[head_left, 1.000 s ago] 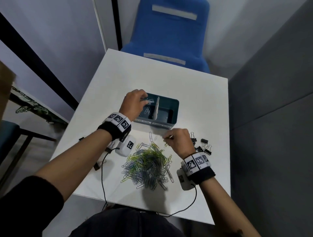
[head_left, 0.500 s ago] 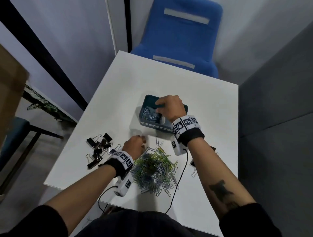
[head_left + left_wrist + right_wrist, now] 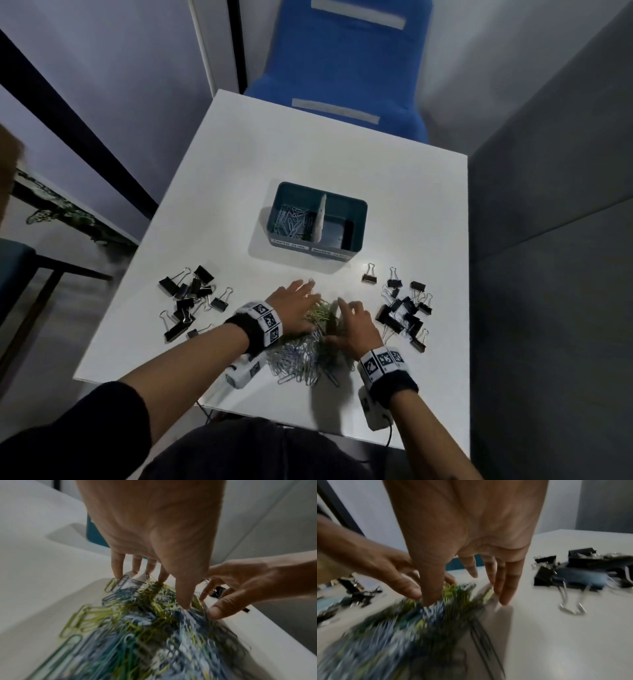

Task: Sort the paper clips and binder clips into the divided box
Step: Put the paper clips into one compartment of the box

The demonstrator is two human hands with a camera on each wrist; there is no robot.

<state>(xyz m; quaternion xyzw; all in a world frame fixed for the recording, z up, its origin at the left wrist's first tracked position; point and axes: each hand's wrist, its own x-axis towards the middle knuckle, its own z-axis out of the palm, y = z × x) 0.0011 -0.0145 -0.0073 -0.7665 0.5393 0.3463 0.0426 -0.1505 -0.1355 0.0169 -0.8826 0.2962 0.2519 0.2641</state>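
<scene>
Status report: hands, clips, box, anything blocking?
Both hands, left and right, open on paper clip pile. Box: paper clips left side only. Nothing blocking.

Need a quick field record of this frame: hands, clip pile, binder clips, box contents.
left hand: open, fingers spread on the paper clip pile
right hand: open, fingers on the pile's right side
divided box: left compartment holds paper clips, right compartment looks empty
binder clips left: loose group on the table
binder clips right: loose group, none boxed
</scene>
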